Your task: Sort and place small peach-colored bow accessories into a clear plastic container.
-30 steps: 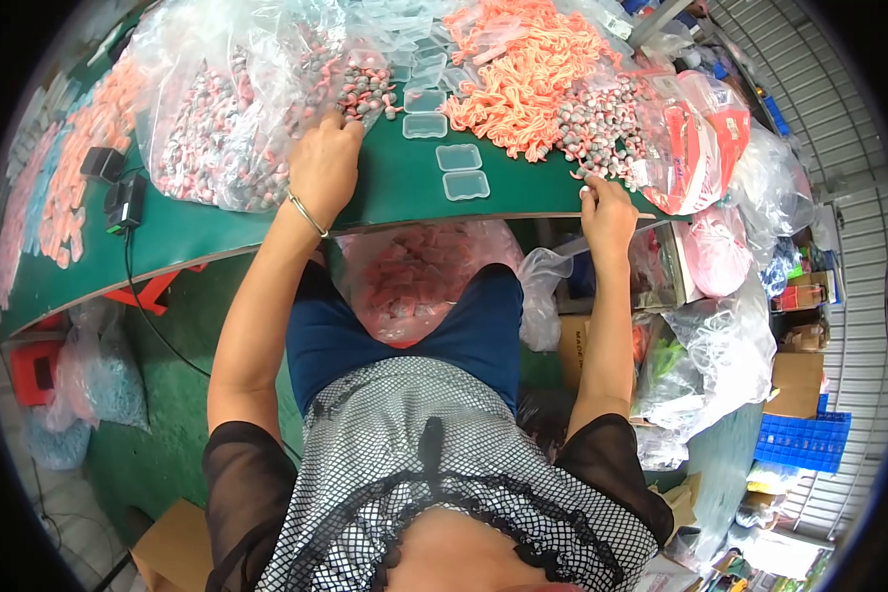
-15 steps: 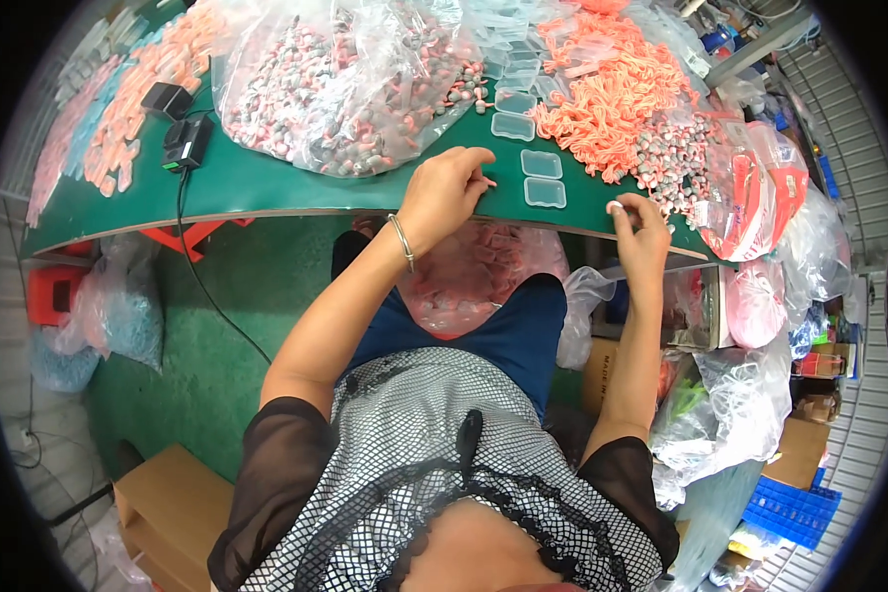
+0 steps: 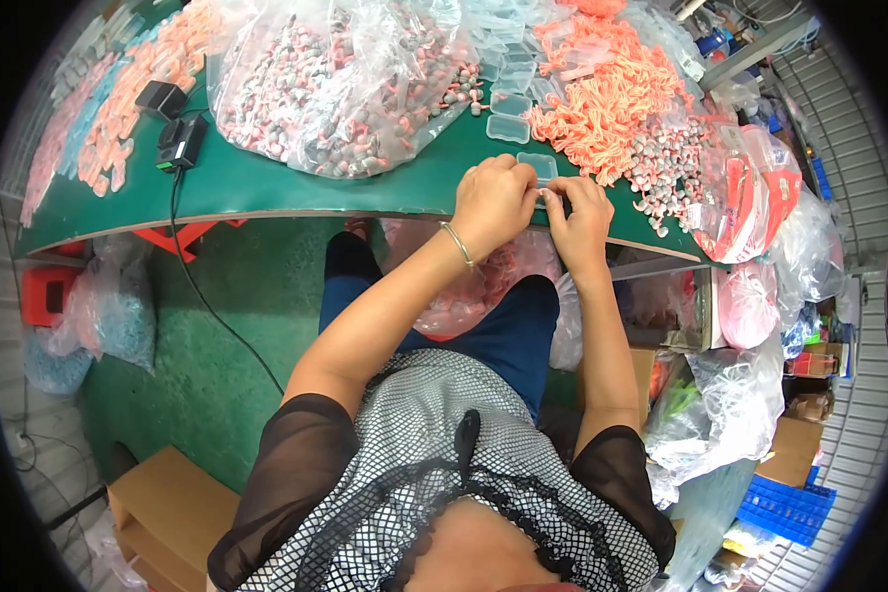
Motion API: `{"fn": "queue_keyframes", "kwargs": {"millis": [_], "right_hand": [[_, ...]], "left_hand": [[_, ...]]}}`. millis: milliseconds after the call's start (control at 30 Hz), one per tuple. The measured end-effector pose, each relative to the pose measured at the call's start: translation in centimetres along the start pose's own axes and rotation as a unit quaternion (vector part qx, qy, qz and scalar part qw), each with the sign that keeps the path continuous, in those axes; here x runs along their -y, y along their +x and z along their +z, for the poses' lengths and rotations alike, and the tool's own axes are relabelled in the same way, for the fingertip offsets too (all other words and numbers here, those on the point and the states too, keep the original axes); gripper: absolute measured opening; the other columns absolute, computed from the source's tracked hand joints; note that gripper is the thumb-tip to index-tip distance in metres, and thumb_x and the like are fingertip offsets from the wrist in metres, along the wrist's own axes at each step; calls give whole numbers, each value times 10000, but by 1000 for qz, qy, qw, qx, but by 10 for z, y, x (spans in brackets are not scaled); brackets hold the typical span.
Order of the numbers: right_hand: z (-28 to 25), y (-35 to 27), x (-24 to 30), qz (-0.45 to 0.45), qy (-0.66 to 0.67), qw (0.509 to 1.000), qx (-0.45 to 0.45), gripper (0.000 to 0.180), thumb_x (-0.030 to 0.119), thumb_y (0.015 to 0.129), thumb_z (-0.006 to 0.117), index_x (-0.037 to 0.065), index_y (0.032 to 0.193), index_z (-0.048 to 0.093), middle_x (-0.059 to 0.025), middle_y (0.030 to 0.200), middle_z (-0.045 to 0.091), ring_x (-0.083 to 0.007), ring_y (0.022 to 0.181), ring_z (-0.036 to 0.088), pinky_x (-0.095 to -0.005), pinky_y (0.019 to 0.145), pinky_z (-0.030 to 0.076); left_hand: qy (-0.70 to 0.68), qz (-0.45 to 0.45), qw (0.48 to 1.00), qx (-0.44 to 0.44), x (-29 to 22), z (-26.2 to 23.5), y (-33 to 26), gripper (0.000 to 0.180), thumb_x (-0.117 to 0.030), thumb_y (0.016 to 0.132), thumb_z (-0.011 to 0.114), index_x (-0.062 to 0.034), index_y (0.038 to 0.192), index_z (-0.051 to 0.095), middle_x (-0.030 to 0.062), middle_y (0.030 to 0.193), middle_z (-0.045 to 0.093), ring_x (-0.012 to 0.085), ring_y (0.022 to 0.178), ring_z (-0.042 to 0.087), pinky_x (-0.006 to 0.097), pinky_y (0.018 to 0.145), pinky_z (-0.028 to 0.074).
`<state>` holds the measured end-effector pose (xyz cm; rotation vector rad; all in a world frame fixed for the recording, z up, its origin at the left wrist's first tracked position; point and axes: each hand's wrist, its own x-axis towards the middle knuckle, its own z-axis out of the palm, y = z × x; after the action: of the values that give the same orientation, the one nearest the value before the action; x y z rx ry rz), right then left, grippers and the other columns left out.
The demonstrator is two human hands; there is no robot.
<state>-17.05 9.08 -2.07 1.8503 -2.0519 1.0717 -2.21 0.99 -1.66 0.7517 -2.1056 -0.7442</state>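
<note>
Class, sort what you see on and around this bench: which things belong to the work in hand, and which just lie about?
In hand:
left hand
right hand
clear plastic box
orange cords

Lying about:
black adapters
cardboard box
blue crate

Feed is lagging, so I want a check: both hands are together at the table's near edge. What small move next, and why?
Probably finish closing the small clear box there: the left hand and right hand meet right at it on the green table. What the fingers pinch is hidden, so I can't be sure.
</note>
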Motion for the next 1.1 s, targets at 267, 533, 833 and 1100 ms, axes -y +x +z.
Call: {"fn": "queue_keyframes", "kwargs": {"millis": [267, 533, 833, 1100], "right_hand": [[-10, 31, -14, -12, -1, 1000, 5, 73, 128, 809, 682, 92, 869, 699, -70, 864, 662, -263, 879, 627, -398, 735, 475], [10, 83, -31, -116, -207, 971, -11, 163, 126, 776, 714, 145, 937, 731, -15, 1021, 627, -231, 1086, 538, -462, 936, 355], [-9, 44, -22, 29, 126, 991, -24, 228, -22, 820, 657, 28, 1039, 692, -105, 965, 701, -197, 884, 658, -315, 793, 511], [-8, 7, -6, 116, 318, 935, 104, 156, -37, 892, 603, -25, 1038, 654, -47, 999, 660, -113, 921, 607, -256, 844, 472]], "left_hand": [[79, -5, 996, 44, 2, -1, -1, 222, -246, 768, 734, -89, 913, 673, 100, 825, 598, 310, 847, 611, 440, 737, 462], [112, 19, 990, 80, 0, -8, -4, 356, -285, 722, 777, -104, 1003, 656, 90, 939, 599, 278, 944, 600, 427, 772, 445], [60, 34, 992, 102, 18, -34, -11, 423, -241, 725, 784, -86, 1095, 651, 88, 932, 587, 297, 939, 593, 415, 816, 458], [28, 25, 992, 119, 20, -35, -9, 449, -216, 695, 803, -72, 1089, 645, 93, 937, 604, 310, 926, 605, 418, 815, 466]]}}
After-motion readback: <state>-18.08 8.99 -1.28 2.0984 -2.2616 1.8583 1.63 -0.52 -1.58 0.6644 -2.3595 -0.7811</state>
